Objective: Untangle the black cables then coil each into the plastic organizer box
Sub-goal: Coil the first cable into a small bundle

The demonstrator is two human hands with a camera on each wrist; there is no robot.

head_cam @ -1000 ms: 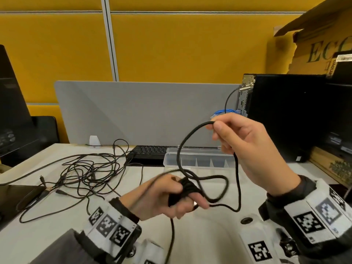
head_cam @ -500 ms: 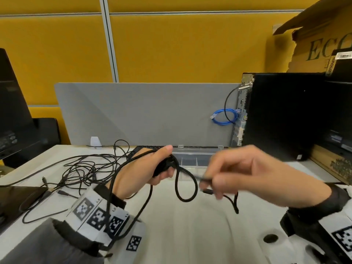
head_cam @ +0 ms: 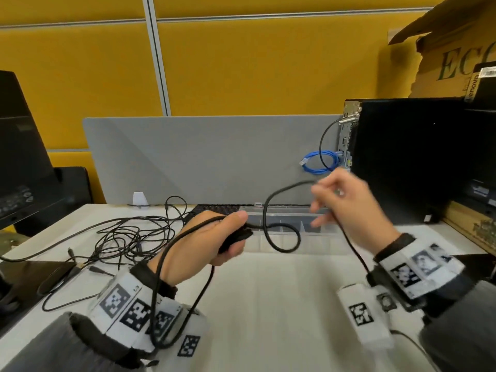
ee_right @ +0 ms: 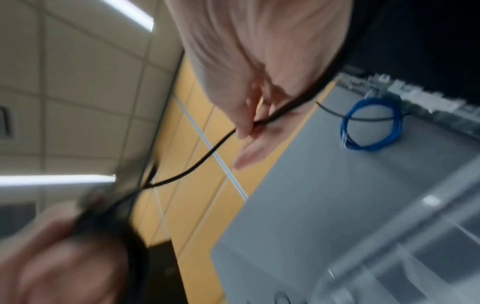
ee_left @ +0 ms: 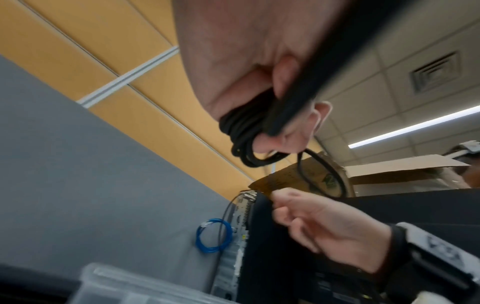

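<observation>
Overhead, your left hand point(head_cam: 206, 242) grips a wound bundle of black cable point(head_cam: 281, 234) above the plastic organizer box point(head_cam: 284, 232), one loop hanging just beyond that fist; left wrist view shows coils under curled fingers point(ee_left: 270, 142); right wrist view, blurred, shows your right hand point(ee_right: 249, 96) pinching the strand.

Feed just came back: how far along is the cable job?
Done: one cable is free of the pile. In hand: left hand grips its wound coil; right hand pinches the loose end, one loop open. Left: the tangle on the desk. What the box holds is unclear.
</observation>
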